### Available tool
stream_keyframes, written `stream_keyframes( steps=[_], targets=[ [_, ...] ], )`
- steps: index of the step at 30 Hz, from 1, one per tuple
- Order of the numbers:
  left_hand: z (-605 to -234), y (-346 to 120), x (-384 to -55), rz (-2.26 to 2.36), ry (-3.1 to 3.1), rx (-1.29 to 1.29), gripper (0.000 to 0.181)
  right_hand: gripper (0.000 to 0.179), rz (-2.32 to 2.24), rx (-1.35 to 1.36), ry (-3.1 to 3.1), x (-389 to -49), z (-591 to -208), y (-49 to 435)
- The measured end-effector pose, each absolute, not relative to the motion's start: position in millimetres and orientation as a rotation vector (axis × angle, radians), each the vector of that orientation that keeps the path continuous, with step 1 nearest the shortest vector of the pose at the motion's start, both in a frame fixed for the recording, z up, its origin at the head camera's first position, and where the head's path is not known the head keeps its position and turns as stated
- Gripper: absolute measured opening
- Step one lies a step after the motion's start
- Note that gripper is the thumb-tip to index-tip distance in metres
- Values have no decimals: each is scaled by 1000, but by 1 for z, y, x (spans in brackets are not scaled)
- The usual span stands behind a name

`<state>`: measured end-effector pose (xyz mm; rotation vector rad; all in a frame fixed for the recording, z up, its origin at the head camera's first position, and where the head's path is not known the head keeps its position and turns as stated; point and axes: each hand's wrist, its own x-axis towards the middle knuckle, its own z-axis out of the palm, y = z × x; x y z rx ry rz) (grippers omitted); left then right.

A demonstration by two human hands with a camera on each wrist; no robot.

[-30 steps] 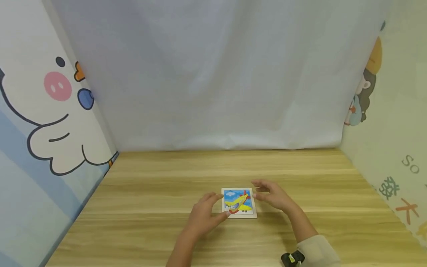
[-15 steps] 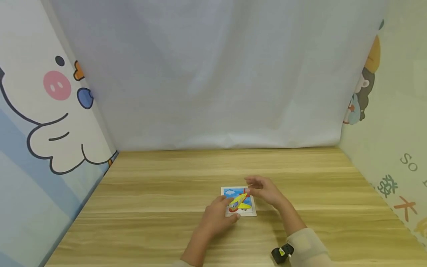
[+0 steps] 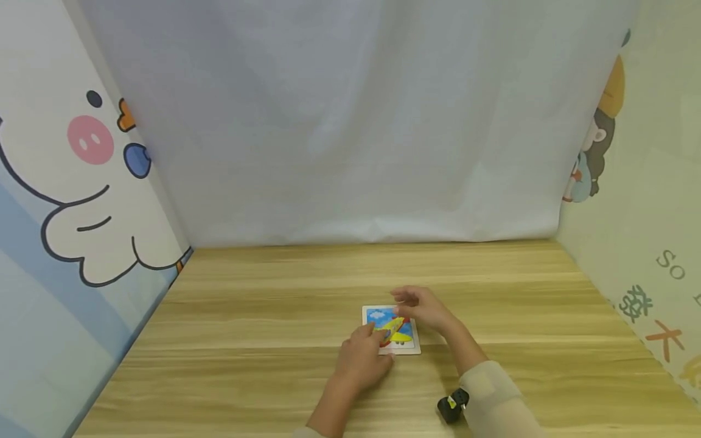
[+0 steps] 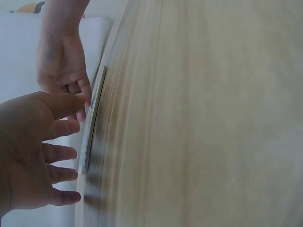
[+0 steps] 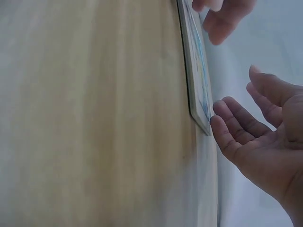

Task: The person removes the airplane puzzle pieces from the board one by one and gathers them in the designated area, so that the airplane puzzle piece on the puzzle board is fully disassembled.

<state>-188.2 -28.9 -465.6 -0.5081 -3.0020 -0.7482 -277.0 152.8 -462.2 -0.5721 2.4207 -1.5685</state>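
A small square picture board [image 3: 401, 336] lies flat on the table, with a yellow airplane on blue sky inside a pale border. Over its lower left part reaches my left hand [image 3: 361, 359], hiding some of the airplane; the fingers are spread in the left wrist view, fingertips close to the board's edge [image 4: 93, 123]. My right hand [image 3: 426, 309] is at the upper right corner, palm turned inward and fingers loosely bent. In the right wrist view its fingertips are right by the board's corner [image 5: 201, 94], with nothing in its grasp.
The wood-grain table [image 3: 263, 304] runs back to a hanging white sheet [image 3: 350, 152]. Cartoon-printed panels stand along the left [image 3: 82, 201] and right [image 3: 646, 213]. A black device [image 3: 453, 406] is at the right wrist, beside a light sleeve [image 3: 495, 395].
My left hand has moved right and over the board's lower left. The right hand has shifted left and slightly away, over the upper right corner. The board stays in place.
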Motion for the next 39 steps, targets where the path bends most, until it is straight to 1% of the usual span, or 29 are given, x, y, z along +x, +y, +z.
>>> stream_keyframes(
  steps=[7, 17, 25, 33, 39],
  targets=[
    [-465, -23, -186, -667, -3087, -603, 53, 39, -1491, -604, 2449, -284, -461, 143],
    [-466, -21, -183, -505, -3156, -631, 62, 30, -1383, -548, 2473, -294, -465, 121],
    [-467, -21, -185, -484, -3127, -657, 54, 25, -1210, -470, 2544, -294, -465, 110],
    [-465, -21, -184, -499, -3094, -666, 54, 20, -1206, -395, 2547, -296, -462, 105],
    [-465, -22, -183, -529, -3110, -670, 54, 21, -1181, -353, 2526, -293, -462, 100]
  ],
)
